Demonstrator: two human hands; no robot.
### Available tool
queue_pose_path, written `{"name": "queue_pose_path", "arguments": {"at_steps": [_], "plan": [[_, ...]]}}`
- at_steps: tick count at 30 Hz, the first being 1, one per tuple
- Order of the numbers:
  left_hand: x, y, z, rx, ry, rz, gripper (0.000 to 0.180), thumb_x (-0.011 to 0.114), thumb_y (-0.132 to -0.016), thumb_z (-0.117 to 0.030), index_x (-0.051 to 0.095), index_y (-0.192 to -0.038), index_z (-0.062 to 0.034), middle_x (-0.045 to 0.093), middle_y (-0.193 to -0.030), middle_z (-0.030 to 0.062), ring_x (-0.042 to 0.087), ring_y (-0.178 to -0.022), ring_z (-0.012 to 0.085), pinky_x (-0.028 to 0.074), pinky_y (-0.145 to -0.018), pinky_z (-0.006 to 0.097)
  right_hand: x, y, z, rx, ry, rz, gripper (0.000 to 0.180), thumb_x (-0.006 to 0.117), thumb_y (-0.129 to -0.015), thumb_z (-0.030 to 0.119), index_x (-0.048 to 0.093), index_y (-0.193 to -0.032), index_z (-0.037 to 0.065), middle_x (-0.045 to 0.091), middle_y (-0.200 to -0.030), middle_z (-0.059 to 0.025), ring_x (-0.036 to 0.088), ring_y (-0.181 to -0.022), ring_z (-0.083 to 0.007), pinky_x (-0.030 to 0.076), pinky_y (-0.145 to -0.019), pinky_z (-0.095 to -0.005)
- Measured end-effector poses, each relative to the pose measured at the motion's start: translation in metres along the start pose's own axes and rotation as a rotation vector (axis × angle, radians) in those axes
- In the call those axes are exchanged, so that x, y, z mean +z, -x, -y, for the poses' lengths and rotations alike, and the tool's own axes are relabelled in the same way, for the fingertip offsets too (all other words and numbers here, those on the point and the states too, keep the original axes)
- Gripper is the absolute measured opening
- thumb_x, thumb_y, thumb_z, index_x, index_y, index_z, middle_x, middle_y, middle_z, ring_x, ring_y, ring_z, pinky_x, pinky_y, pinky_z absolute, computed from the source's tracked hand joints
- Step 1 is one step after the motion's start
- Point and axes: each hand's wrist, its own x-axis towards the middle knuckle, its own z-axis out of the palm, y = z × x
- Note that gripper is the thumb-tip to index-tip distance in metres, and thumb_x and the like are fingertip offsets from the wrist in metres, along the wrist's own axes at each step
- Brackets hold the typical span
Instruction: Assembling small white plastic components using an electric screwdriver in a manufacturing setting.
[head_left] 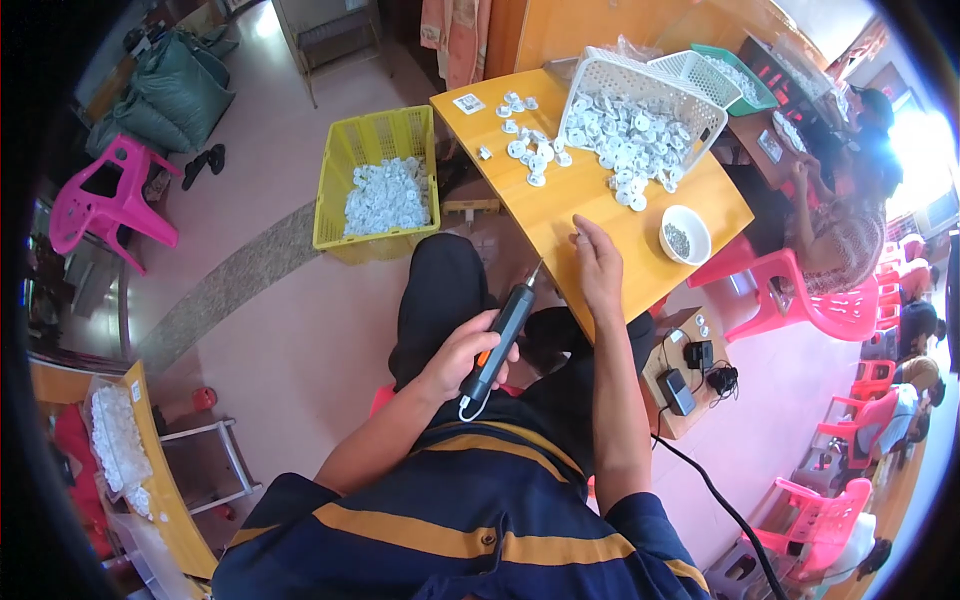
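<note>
The left hand (462,352) is clenched around a black electric screwdriver (503,335), its tip just off the near edge of the worktop (590,205). The right hand (598,265) rests there, fingers loosely curled, seemingly holding nothing. The tip could slip toward those fingers, being so near. A tipped white basket (640,95) spills white plastic parts (630,135); a small white bowl (686,234) holds screws; the yellow crate (380,180) on the floor holds more parts.
</note>
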Motion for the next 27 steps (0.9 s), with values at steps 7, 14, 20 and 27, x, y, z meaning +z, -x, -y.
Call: {"name": "queue_pose_path", "arguments": {"at_steps": [7, 14, 20, 27], "plan": [[-0.001, 0.0, 0.001, 0.004, -0.013, -0.009, 0.037, 0.047, -0.099, -0.017, 0.05, -0.133, -0.0044, 0.066, -0.095, 0.0088, 0.065, -0.066, 0.0149, 0.054, -0.057, 0.028, 0.009, -0.03, -0.025, -0.616, 0.951, -0.055, 0.037, 0.061, -0.087, -0.003, 0.069, -0.122, 0.007, 0.068, -0.124, -0.017, 0.065, -0.112, -0.0365, 0.051, -0.098, -0.0451], [-0.004, 0.005, -0.003, 0.03, -0.014, -0.03, 0.038, 0.048, -0.099, -0.017, 0.05, -0.135, -0.0053, 0.066, -0.095, 0.0086, 0.065, -0.067, 0.0145, 0.055, -0.059, 0.027, 0.024, -0.028, 0.0, -0.35, 0.899, -0.178, 0.025, 0.064, -0.083, -0.001, 0.07, -0.106, 0.007, 0.066, -0.116, -0.0179, 0.063, -0.103, -0.0391, 0.052, -0.085, -0.0479], [-0.003, 0.002, 0.001, 0.011, -0.02, 0.006, 0.037, 0.048, -0.099, -0.018, 0.05, -0.135, -0.0056, 0.066, -0.096, 0.0081, 0.065, -0.067, 0.0141, 0.054, -0.058, 0.027, 0.01, -0.042, -0.014, -0.502, 0.939, 0.01, 0.016, 0.066, -0.084, 0.004, 0.071, -0.099, 0.006, 0.066, -0.118, -0.0198, 0.063, -0.105, -0.0398, 0.052, -0.086, -0.0479], [-0.005, 0.003, 0.0, 0.016, -0.019, -0.004, 0.038, 0.05, -0.1, -0.019, 0.05, -0.136, -0.006, 0.066, -0.096, 0.0083, 0.065, -0.068, 0.0138, 0.055, -0.059, 0.027, -0.005, -0.04, -0.01, -0.584, 0.885, -0.037, 0.033, 0.064, -0.087, 0.002, 0.068, -0.119, 0.007, 0.059, -0.139, -0.0193, 0.056, -0.128, -0.039, 0.05, -0.102, -0.0425]]}}
